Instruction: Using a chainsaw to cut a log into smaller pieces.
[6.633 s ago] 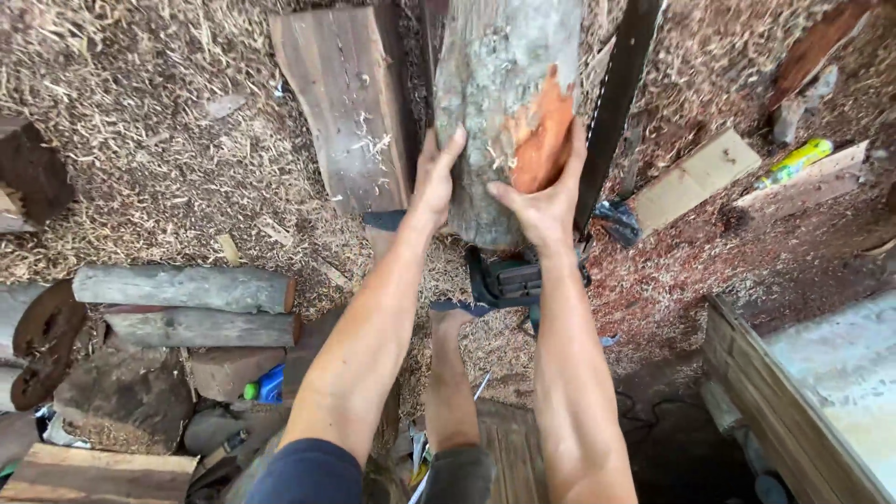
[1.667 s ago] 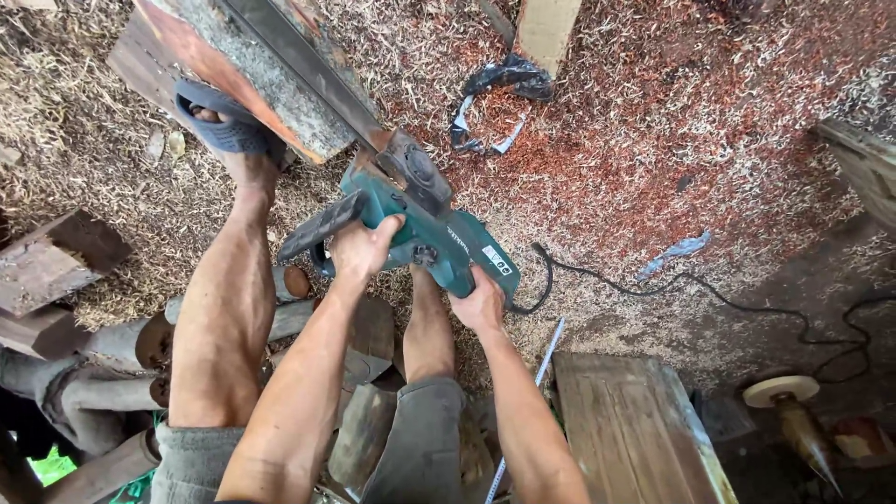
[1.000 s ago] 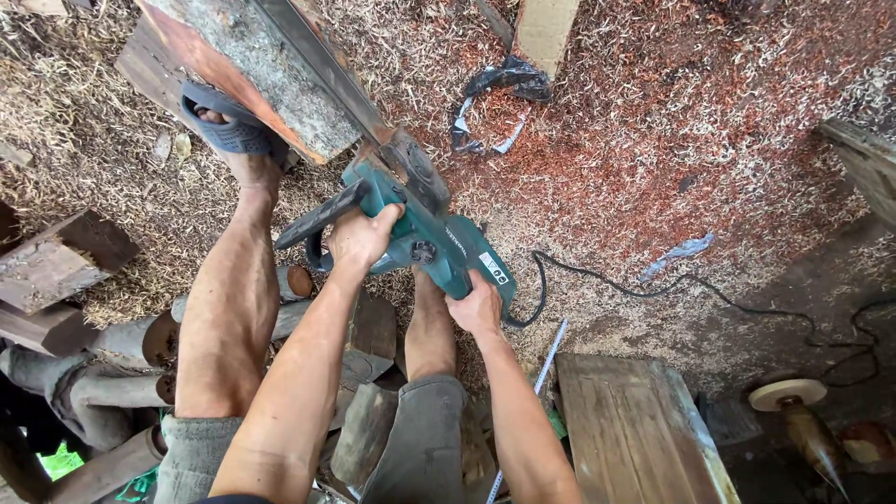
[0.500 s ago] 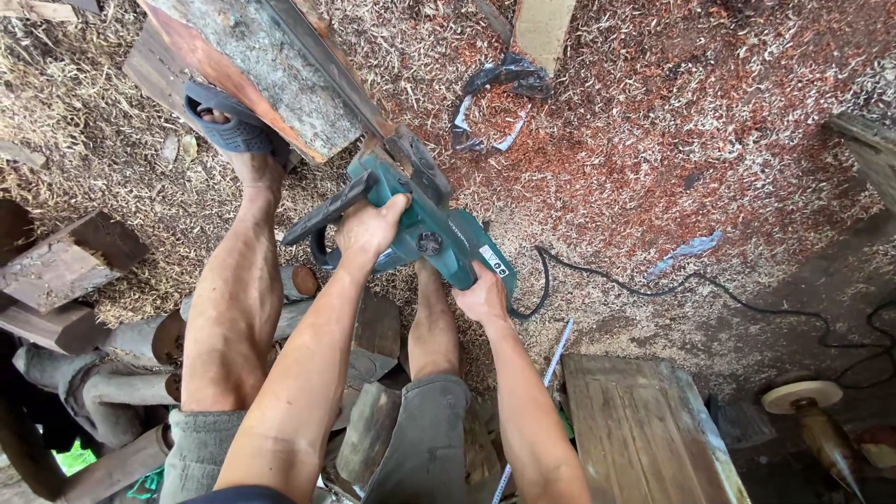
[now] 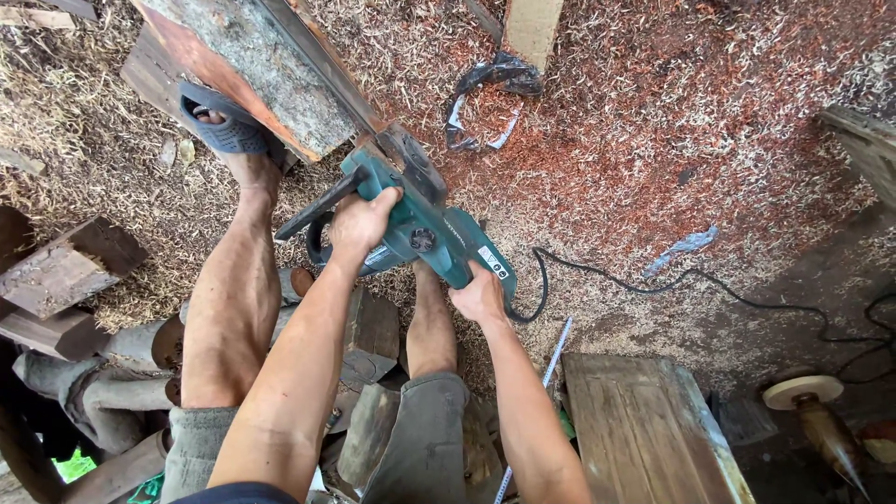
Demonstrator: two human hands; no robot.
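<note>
Saw: my green electric chainsaw sits low in front of me, its nose laid against the near end of the big log at upper left.
Left hand: my left hand is closed round the black front handle, fingers curled tight over the bar.
Right hand: my right hand wraps the rear grip; its fingertips are tucked under, so I cannot tell where they lie on the trigger.
Feel: I judge it a heavy, stiff, nose-weighted tool; both handles are the only safe places to hold, never near the chain.
Log: thick, rough-barked and rigid, with a reddish cut face; my sandalled foot presses on it.
Cable: the black cord trails right from the rear grip across the shavings, a snag risk, I think.
Edges: my left shin stands just beside the saw body, and offcut blocks lie at left.
Room: a wooden plank lies close by my right arm; open shavings-covered ground spreads to the upper right.
</note>
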